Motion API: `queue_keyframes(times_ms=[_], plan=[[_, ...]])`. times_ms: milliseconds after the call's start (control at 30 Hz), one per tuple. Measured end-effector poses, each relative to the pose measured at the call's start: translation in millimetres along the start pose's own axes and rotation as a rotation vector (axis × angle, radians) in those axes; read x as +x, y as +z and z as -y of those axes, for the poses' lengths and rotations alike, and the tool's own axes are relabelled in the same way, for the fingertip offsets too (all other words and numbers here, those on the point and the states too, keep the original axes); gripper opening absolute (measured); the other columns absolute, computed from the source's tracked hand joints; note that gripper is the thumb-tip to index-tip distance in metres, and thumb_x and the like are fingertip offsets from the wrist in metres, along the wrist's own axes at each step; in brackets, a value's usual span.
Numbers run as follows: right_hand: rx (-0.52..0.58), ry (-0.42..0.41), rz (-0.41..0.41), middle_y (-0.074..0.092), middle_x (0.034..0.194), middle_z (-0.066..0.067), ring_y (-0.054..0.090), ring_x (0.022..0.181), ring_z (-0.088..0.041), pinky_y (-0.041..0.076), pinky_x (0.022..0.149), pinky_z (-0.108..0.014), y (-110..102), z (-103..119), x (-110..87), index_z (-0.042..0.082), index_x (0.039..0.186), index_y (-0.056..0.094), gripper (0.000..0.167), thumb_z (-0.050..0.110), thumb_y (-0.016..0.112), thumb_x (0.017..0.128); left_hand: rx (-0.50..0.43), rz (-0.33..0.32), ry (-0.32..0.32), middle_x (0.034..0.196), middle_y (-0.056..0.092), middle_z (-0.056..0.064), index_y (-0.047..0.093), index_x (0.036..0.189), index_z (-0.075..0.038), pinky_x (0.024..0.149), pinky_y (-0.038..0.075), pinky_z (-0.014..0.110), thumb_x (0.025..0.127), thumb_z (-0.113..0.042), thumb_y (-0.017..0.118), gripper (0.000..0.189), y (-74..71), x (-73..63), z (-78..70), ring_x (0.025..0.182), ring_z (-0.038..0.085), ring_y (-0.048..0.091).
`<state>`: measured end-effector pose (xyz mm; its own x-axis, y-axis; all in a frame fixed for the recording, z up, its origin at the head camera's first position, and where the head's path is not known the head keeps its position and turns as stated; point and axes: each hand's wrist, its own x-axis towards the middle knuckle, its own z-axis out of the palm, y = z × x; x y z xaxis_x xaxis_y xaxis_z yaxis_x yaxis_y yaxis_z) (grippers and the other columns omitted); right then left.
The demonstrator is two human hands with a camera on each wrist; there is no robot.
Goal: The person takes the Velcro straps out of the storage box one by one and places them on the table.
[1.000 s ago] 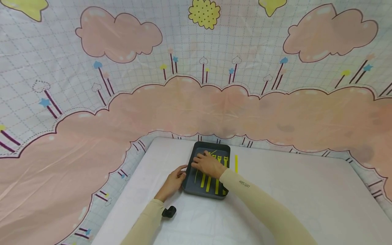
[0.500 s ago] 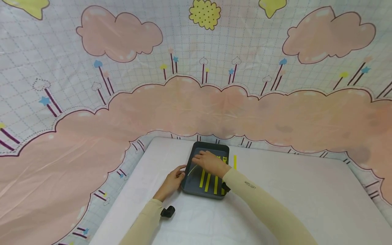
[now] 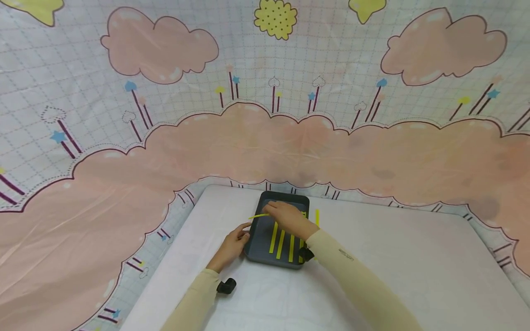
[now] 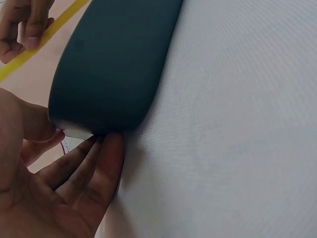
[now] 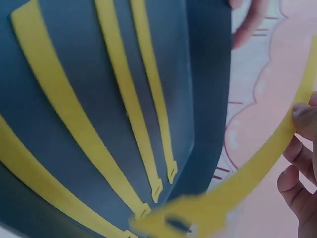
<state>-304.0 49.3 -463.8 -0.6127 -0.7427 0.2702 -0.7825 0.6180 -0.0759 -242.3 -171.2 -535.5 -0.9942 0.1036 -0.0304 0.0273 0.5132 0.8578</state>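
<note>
My right hand is over the far half of a dark grey tray, pinching a thin yellow strap between thumb and fingers. In the right wrist view, this strap curves down to a wider, slotted head. Several similar yellow straps lie roughly side by side in the tray, their slotted ends at the far side and partly hidden by my right hand. At the tray's left wall is my left hand. In the left wrist view, its fingertips touch the tray's outside, close above the table.
Another yellow strip lies on the white table right of the tray, partly behind my right forearm. Black wrist cameras stick out from both sleeves. A patterned cloth backdrop rises behind the table's far edge.
My right hand has lifted the strap from the tray; its free end has swung up and left, past the tray's left rim. The left hand has stayed at the wall.
</note>
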Motion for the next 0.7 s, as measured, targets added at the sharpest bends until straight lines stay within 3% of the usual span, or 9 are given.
queue_keyframes(times_ms=[333,467,700], plan=[[0.218,0.112,-0.11,0.062,0.11,0.002,0.065,0.098,-0.014,0.055,0.084,-0.031,-1,-7,-8.8,0.016,0.119,0.061,0.02,0.011,0.055,0.101,-0.008,0.003,-0.002,0.128,0.065,0.019,0.048,0.145,-0.017,0.098,0.049,0.05,0.103,-0.016,0.05,0.042,0.2,1.0,2.1,0.119,0.032,0.062],[0.321,0.175,-0.19,0.063,0.11,0.0,0.064,0.096,-0.014,0.055,0.083,-0.032,-2,-9,-11.6,0.014,0.118,0.061,0.018,0.013,0.054,0.101,-0.009,0.003,-0.001,0.128,0.065,0.018,0.048,0.145,-0.017,0.097,0.05,0.05,0.103,-0.017,0.05,0.042,0.1,1.3,2.1,0.119,0.032,0.062],[0.438,0.263,-0.304,0.064,0.096,-0.001,0.055,0.077,-0.011,0.049,0.071,-0.03,-2,-12,-15.4,0.013,0.111,0.06,0.012,0.015,0.057,0.1,-0.019,-0.001,0.012,0.128,0.065,0.019,0.049,0.144,-0.016,0.099,0.049,0.051,0.103,-0.015,0.05,0.041,-0.2,0.8,3.2,0.12,0.033,0.061]])
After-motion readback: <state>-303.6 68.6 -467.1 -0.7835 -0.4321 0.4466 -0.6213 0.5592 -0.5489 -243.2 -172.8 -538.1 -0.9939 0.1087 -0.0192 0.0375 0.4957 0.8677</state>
